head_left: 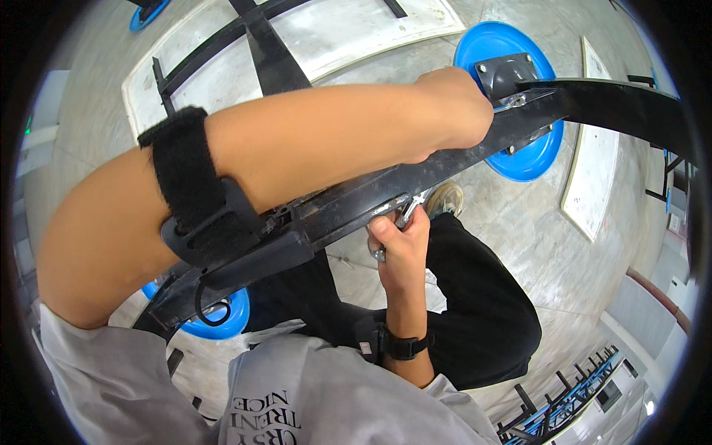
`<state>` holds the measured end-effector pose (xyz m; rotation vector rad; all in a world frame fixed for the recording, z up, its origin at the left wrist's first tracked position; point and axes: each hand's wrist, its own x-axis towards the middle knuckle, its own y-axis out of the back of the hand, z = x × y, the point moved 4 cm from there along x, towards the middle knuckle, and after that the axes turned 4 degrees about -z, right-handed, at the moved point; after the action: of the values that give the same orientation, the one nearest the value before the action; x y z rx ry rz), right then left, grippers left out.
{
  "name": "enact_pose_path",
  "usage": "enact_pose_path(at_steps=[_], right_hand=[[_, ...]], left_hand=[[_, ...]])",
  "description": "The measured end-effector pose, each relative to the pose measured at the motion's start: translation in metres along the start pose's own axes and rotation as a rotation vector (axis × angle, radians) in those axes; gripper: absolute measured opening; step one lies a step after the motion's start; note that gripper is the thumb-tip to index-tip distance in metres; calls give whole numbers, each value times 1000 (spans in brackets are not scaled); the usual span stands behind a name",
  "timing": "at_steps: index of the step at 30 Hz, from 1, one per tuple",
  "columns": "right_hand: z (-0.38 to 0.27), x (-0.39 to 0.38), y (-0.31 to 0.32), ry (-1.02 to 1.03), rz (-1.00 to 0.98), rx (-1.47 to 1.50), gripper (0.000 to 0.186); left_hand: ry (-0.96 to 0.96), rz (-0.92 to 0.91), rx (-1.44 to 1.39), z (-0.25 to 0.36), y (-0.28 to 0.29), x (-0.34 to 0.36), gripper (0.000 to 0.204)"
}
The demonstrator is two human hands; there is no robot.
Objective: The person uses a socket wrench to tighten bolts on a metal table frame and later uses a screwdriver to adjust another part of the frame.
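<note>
A long black metal beam [445, 170] runs diagonally in front of me, from the lower left up to the right. My left hand [456, 107] reaches over it, closed in a fist against the upper side. From that fist a shiny metal wrench [517, 101] sticks out along the beam; the fingers themselves are mostly hidden. Below the beam's near edge, my right hand [403, 241] is closed round a shiny metal tool [407, 213], whose rounded end shows under the fingers. Its exact kind is hard to make out. The tool's upper end is at the beam's underside.
A blue round disc [486, 52] with a black bolted bracket sits under the beam's far part; another blue disc [222, 319] is near its lower left end. White boards [356, 37] lie on the grey floor. A rack of black-and-blue frames [564, 404] stands lower right.
</note>
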<state>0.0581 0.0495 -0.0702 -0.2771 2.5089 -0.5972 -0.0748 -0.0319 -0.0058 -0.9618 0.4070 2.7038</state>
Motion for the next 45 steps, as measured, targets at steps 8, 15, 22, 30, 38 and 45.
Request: enact_pose_path(at_steps=[8, 15, 22, 30, 38, 45], right_hand=[[0, -1, -3, 14, -15, -36, 44], [1, -9, -1, 11, 36, -23, 71], [-16, -19, 0, 79, 163, -248, 44], [-23, -3, 15, -57, 28, -143, 27], [2, 3, -6, -114, -203, 51, 19], [2, 11, 17, -67, -370, 13, 19]], left_hand=[[-179, -26, 164, 4, 9, -26, 23], [-446, 41, 484, -2, 8, -35, 25], [-719, 410, 615, -19, -4, -40, 43], [-620, 462, 811, -23, -12, -41, 50], [-466, 841, 901, -40, -27, -81, 41], [-528, 1014, 1108, -42, -37, -79, 41]])
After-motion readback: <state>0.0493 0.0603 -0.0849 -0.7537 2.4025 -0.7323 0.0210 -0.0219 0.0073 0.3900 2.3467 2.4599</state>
